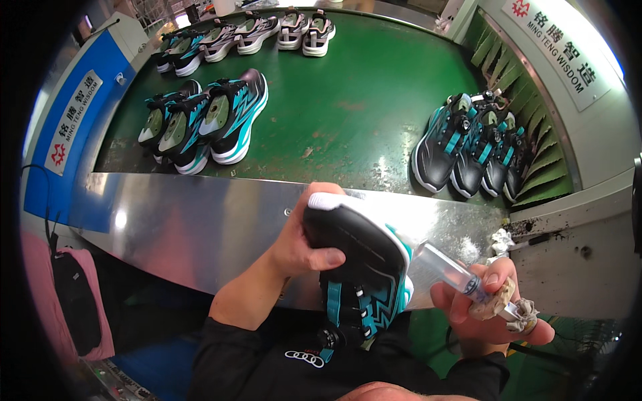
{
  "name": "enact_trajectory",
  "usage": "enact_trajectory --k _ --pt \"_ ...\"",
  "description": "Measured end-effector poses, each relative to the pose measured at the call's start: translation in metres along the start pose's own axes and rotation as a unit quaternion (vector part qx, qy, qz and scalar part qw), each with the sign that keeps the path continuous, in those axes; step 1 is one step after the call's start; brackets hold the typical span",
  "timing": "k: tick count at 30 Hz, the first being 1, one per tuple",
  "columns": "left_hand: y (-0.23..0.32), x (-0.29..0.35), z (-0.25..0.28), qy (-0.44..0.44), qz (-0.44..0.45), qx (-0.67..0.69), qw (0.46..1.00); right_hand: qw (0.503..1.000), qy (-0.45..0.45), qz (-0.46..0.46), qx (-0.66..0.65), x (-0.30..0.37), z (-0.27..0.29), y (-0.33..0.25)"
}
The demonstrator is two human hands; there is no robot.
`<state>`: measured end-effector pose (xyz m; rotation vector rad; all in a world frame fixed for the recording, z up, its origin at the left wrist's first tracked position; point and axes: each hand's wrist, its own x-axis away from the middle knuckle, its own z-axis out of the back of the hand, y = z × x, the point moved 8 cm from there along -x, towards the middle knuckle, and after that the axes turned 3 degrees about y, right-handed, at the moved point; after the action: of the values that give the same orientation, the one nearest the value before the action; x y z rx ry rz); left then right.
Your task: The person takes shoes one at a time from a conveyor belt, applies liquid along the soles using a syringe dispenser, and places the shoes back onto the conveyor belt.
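Observation:
My left hand point(297, 244) grips a black and teal sneaker point(358, 244) by its toe end, thumb across the black upper. The shoe is tilted on its side in front of my chest, with its white sole edge facing right and its teal strap and dial toward me. In my right hand point(498, 304) is a clear plastic syringe point(447, 267), its rear end wrapped in pale, crumpled material. The syringe's narrow end points at the sole edge of the sneaker; whether it touches, I cannot tell.
A green conveyor belt point(334, 120) lies beyond a metal ledge point(194, 220). Teal and black sneakers point(234, 120) stand at its left, more sneakers point(435, 154) at its right by a slatted green curtain point(545, 160). Grey and pink sneakers point(257, 33) line the far side.

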<state>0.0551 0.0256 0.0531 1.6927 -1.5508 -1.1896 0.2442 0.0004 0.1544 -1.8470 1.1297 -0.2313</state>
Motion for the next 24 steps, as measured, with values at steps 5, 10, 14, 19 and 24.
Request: enact_trajectory --k 5,10,14,19,24 --pt "0.001 0.003 -0.004 -0.039 -0.019 0.015 0.999 0.999 -0.008 -0.036 0.018 -0.011 -0.015 0.003" --pt "0.004 0.004 -0.007 -0.066 -0.048 -0.007 0.997 0.999 -0.004 -0.047 0.024 -0.013 -0.016 0.009" --pt "0.007 0.003 -0.010 -0.079 -0.048 0.020 0.996 0.997 0.026 -0.061 0.034 -0.014 -0.014 0.012" --pt "0.008 0.004 -0.011 -0.084 -0.054 0.005 0.995 0.997 0.018 -0.056 0.044 -0.017 -0.014 0.012" --pt "0.006 0.004 -0.002 -0.047 -0.031 0.003 0.998 0.997 0.010 -0.057 0.059 -0.015 -0.015 0.011"
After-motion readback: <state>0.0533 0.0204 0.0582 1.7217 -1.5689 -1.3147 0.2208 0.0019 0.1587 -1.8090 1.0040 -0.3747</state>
